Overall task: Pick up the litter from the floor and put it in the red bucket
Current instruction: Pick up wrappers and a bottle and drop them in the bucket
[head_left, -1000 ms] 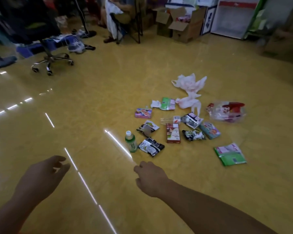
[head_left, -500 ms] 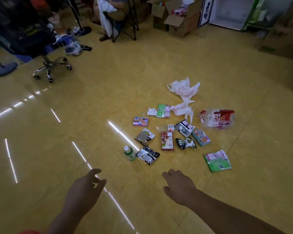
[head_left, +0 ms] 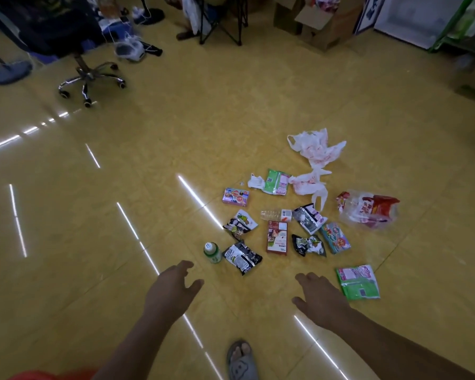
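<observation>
Litter: fifteen pieces in one loose cluster on the glossy yellow floor (head_left: 231, 119), right of centre and just beyond both hands.
Bags: three. Two white plastic bags with red print, one farthest (head_left: 316, 146) and one just nearer (head_left: 307, 185). One clear plastic bag with red print (head_left: 368, 209) at the right edge of the cluster.
Bottles: two. Small green bottle with white cap (head_left: 212, 252) upright at the near-left corner. Clear plastic bottle (head_left: 270, 214) on its side, long axis left to right.
Boxes: three. Pink flat box (head_left: 235, 197), long axis left to right. Red-brown carton (head_left: 277, 237), long axis near to far. Teal box (head_left: 335, 237), long axis far-left to near-right.
Packets: seven. Far green-and-pink packet (head_left: 277, 182). Near green-and-pink packet (head_left: 358, 282), set apart at the near right. Four black-and-white wrappers (head_left: 242, 257) (head_left: 240, 224) (head_left: 309, 218) (head_left: 309, 245). One small white scrap (head_left: 255, 182).
Left hand (head_left: 173, 289): empty, fingers loosely spread, near the green bottle.
Right hand (head_left: 317, 297): empty, fingers relaxed, just left of the near green-and-pink packet.
Red-orange edge (head_left: 47, 375): at the near-left corner of view; cannot tell whether it is the bucket.
Foot: one grey slipper (head_left: 242, 360), nearest, between the arms.
Far side: one office chair with chrome star base (head_left: 91, 78) at the left, open cardboard boxes (head_left: 318, 26) at the right.
</observation>
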`<state>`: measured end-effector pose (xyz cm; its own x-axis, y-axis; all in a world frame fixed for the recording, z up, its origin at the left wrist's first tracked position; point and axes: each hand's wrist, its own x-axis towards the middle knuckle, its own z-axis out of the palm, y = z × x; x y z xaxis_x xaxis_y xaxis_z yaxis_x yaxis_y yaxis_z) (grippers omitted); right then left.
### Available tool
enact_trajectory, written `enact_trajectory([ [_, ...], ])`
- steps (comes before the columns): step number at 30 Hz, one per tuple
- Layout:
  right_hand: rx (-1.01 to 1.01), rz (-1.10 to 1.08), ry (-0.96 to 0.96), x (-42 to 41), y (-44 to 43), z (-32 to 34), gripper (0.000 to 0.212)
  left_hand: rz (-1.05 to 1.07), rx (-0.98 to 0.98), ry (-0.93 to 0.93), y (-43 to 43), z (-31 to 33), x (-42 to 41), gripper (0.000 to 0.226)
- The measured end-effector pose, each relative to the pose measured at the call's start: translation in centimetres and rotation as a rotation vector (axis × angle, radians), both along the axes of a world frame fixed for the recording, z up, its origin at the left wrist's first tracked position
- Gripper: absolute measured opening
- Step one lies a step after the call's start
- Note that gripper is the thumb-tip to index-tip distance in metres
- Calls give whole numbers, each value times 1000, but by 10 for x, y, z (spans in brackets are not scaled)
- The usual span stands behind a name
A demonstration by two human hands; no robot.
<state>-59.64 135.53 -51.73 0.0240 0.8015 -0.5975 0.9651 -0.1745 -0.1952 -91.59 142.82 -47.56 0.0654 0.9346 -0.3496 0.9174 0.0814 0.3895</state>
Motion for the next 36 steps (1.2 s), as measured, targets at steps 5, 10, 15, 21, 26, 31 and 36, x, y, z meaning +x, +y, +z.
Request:
enact_trajectory([
  [5,-56,-42,-12,7,56,-17,54,-13,-70,2,50,-32,3,55],
  [10,-74,-76,9,10,102,-38,56,-1,-120,19,84,-60,4,61],
  [15,-119,-76,35,9,141,-76,61,6,-135,1,106,-95,12,62],
  [21,-151,10,74,-1,182,-153,64,28,-174,46,133,-156,22,67],
  [26,-177,83,94,-8,204,-221,67,65,-172,51,150,-218,26,79],
  [31,-196,98,125,-19,227,-286,60,101,-195,91,168,-277,27,91],
  [36,-210,46,186,-37,249,-353,61,93,-216,119,188,-329,35,99],
])
